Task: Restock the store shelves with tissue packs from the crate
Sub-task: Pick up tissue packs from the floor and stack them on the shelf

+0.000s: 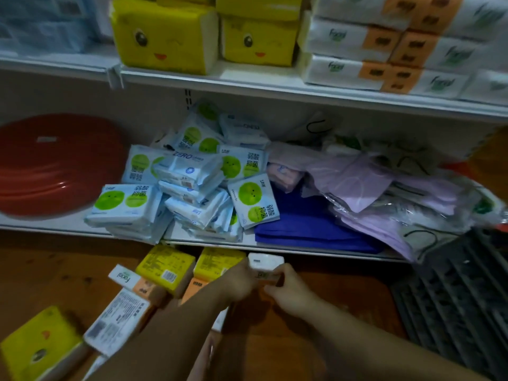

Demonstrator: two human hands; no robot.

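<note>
A white tissue pack (pixel 265 264) is held low in front of the bottom shelf (pixel 275 244), between my two hands. My left hand (pixel 239 281) grips its left end and my right hand (pixel 288 291) pinches its right side. Yellow tissue packs (pixel 165 266) and white-and-orange packs (pixel 126 279) lie loose on the brown floor below my left arm. More yellow face packs (pixel 165 37) and white-and-orange packs (pixel 384 45) are stacked on the upper shelf. A dark plastic crate (pixel 453 298) stands at the right.
The bottom shelf holds a red basin (pixel 55 166), a jumbled pile of small green-and-white wipe packs (pixel 187 177), a folded blue cloth (pixel 308 226) and bagged lilac items (pixel 384 193). Brown floor (pixel 41 265) shows at the left.
</note>
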